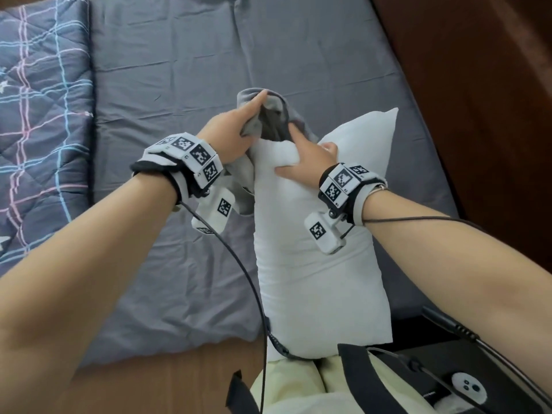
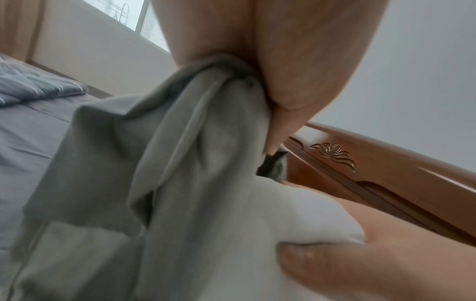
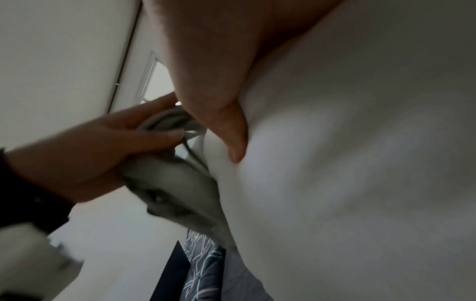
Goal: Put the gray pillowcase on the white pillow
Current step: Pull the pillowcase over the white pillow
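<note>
The white pillow (image 1: 316, 264) stands on end against my lap, its top corner pointing to the far right. My left hand (image 1: 236, 127) grips a bunch of the gray pillowcase (image 1: 277, 115) and holds its mouth up at the pillow's top left corner. In the left wrist view the gathered gray pillowcase (image 2: 185, 154) hangs from my curled fingers (image 2: 291, 97) over the white pillow (image 2: 283, 213). My right hand (image 1: 307, 162) squeezes the pillow's top, forefinger reaching into the case's mouth. The right wrist view shows my thumb (image 3: 231, 134) dug into the white pillow (image 3: 347, 163).
A gray sheet (image 1: 194, 85) covers the bed. A folded plaid quilt (image 1: 38, 115) lies at the left. The brown wooden bed frame (image 1: 478, 100) runs along the right. A black box with a white device (image 1: 466, 386) sits at lower right. Cables (image 1: 257, 294) hang from my wrists.
</note>
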`<state>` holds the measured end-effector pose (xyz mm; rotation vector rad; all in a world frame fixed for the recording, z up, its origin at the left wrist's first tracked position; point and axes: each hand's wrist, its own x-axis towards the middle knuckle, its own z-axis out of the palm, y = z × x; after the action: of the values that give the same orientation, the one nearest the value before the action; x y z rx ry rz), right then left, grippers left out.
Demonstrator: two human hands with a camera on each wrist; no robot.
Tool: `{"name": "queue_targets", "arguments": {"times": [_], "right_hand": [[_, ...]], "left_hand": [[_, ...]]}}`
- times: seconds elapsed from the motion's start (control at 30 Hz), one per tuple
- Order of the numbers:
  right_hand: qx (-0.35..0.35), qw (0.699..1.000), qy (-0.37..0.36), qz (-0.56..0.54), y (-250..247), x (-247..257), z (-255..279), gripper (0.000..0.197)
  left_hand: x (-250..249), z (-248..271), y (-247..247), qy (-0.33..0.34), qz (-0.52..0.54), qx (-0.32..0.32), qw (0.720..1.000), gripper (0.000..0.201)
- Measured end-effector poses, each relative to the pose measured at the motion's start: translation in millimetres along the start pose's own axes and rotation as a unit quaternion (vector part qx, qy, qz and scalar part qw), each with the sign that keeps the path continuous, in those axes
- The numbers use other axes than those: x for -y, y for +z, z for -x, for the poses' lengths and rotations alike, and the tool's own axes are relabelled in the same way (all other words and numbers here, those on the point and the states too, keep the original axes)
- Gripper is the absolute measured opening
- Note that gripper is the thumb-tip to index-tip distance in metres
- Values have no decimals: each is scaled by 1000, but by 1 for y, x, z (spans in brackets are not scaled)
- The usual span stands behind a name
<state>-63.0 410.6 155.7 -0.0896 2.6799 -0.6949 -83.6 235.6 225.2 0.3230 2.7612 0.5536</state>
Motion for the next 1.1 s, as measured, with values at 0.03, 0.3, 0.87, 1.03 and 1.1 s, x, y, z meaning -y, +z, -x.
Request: {"name": "queue_targets", "arguments": {"times": [0.03, 0.3, 0.87, 1.03, 1.1], "right_hand": [[-3, 1000, -17, 9, 5, 2, -1, 86], [3, 999, -39, -16, 18, 4, 5, 65], [118, 985, -120, -27, -46, -18, -11, 68], [106, 990, -93, 20, -39, -16, -15, 18], [66, 993, -98, 0, -35, -21, -17, 10]], "left_hand": [[-6, -2, 2, 9, 11, -4, 1000, 70], [-14, -11, 31, -4, 15, 95, 995, 75], [-11, 5, 62, 105, 7, 53, 993, 80], [-8, 12, 60, 97, 14, 55, 994, 67], [-10, 14, 60, 92, 36, 43, 994, 64]]}}
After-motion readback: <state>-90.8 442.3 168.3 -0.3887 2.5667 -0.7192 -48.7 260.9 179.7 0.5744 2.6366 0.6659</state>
